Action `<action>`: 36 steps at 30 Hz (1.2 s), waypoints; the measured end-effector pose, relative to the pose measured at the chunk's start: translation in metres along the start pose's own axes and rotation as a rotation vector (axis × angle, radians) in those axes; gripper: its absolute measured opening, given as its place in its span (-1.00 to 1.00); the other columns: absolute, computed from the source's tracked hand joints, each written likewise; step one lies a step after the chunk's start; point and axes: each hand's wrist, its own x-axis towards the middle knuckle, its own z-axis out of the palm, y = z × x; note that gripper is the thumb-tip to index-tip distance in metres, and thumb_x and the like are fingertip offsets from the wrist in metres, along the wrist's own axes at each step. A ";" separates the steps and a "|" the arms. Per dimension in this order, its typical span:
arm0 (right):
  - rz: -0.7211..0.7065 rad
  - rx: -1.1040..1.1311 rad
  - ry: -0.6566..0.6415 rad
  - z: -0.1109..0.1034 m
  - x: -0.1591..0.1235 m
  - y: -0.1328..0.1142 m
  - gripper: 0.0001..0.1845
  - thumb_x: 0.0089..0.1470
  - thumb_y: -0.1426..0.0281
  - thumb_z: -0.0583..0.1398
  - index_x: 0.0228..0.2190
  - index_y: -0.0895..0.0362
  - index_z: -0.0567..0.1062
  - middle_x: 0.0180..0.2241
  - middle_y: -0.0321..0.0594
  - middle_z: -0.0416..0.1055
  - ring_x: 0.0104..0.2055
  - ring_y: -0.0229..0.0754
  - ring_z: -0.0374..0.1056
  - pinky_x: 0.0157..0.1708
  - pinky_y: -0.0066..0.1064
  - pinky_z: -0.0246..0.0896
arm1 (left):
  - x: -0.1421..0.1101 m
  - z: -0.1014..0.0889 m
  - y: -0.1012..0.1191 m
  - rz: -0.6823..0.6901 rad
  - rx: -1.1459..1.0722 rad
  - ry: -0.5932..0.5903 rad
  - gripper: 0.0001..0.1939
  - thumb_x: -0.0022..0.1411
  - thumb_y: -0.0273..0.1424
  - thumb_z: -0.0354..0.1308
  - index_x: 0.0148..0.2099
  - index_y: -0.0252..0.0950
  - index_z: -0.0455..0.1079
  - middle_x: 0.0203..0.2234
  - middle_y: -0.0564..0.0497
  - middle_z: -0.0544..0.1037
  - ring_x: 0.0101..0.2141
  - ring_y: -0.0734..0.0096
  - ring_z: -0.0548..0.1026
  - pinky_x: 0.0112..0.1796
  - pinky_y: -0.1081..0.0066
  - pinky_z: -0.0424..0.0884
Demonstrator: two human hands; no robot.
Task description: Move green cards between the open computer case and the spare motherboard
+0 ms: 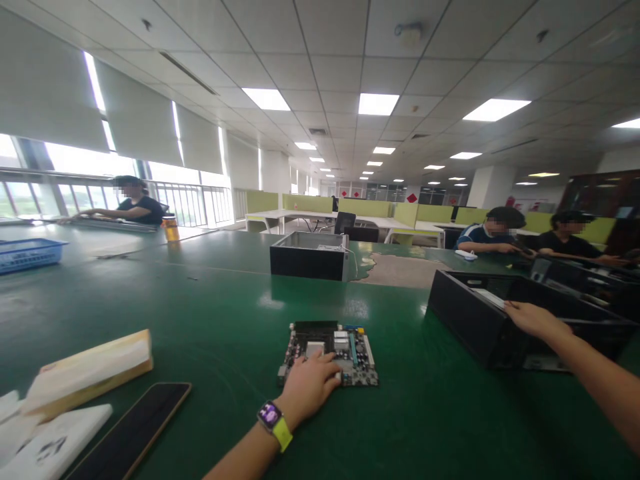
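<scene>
A computer motherboard (345, 363) lies flat on the green tabletop in front of me. My left hand (310, 387) rests palm down over its near left part, fingers spread and holding nothing. On the right, an open black computer case (465, 320) lies on its side. My right hand (537, 320) reaches over the case's near wall with its fingers drawn together. A pale flat strip (487, 297) shows right at those fingertips. Whether the fingers grip this strip or something else is hidden.
Left of me are a smartphone (135, 430), a long pale box (95, 367) and white packets (65, 440). Farther off stand another case (307, 260), an amber jar (171, 229) and a blue basket (30, 257). Several people sit around the tables.
</scene>
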 end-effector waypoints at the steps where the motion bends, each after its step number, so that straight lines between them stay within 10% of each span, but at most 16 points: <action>1: 0.010 -0.008 -0.089 0.003 0.004 0.004 -0.66 -0.02 0.36 0.12 -0.28 0.29 0.59 -0.22 0.37 0.42 -0.23 0.12 0.40 -0.29 -0.13 0.10 | 0.003 -0.004 -0.017 -0.042 0.008 0.011 -0.69 0.23 -0.20 -0.07 -0.04 0.03 0.40 0.07 0.06 0.39 0.12 0.05 0.23 0.01 -0.05 0.16; 7: 0.060 -0.040 -0.166 0.014 0.001 0.020 -0.48 0.11 0.22 -0.03 -0.10 0.28 0.51 -0.14 0.36 0.39 -0.09 0.21 0.34 -0.23 -0.11 0.12 | 0.015 -0.031 -0.113 -0.264 0.087 0.072 -0.63 0.23 -0.15 -0.09 -0.01 -0.02 0.41 0.10 0.02 0.36 0.14 0.08 0.21 0.04 0.01 0.13; 12: 0.049 -0.092 -0.081 0.016 -0.044 -0.003 -0.37 0.10 0.06 -0.14 -0.09 0.11 0.50 -0.19 0.17 0.43 -0.10 0.27 0.31 -0.30 -0.04 0.19 | 0.014 -0.045 -0.142 -0.436 0.149 0.230 -0.62 0.19 -0.12 -0.05 -0.07 -0.13 0.44 0.07 -0.07 0.37 0.10 0.05 0.23 0.06 0.00 0.07; 16: 0.019 -0.129 -0.025 0.009 -0.100 -0.053 -0.37 0.10 0.04 -0.17 -0.14 0.05 0.54 -0.26 0.10 0.45 -0.17 0.21 0.34 -0.34 -0.09 0.22 | 0.018 -0.047 -0.116 -0.417 0.169 0.496 -0.59 0.22 -0.12 -0.08 -0.08 -0.23 0.42 0.03 -0.12 0.37 0.09 0.04 0.21 0.04 0.06 0.11; 23: -0.255 -0.167 -0.039 -0.019 -0.221 -0.144 -0.50 0.12 0.18 -0.11 -0.12 0.03 0.51 -0.30 0.02 0.46 -0.23 0.06 0.34 -0.37 -0.21 0.22 | 0.045 -0.070 -0.034 -0.105 0.064 0.561 -0.67 0.25 -0.16 -0.06 -0.14 -0.19 0.44 -0.04 -0.03 0.41 0.05 0.19 0.24 0.05 0.18 0.12; 31: -0.672 -0.214 -0.364 -0.037 -0.352 -0.229 -0.44 0.04 0.29 0.07 0.10 0.13 0.30 -0.16 0.23 0.42 -0.33 0.04 0.41 -0.51 -0.32 0.23 | 0.061 -0.119 0.042 0.256 -0.012 0.472 -0.72 0.26 -0.22 -0.03 -0.21 -0.24 0.45 -0.23 -0.01 0.51 -0.13 0.31 0.37 -0.06 0.30 0.24; 36: -0.973 -0.127 -0.640 -0.095 -0.340 -0.242 -0.58 0.06 0.24 0.07 -0.06 0.09 0.45 -0.26 0.06 0.48 -0.35 0.02 0.42 -0.50 -0.36 0.22 | 0.073 -0.132 0.073 0.318 0.107 0.234 -0.67 0.23 -0.17 -0.04 -0.14 -0.20 0.44 -0.26 0.00 0.55 -0.22 0.32 0.45 -0.20 0.37 0.33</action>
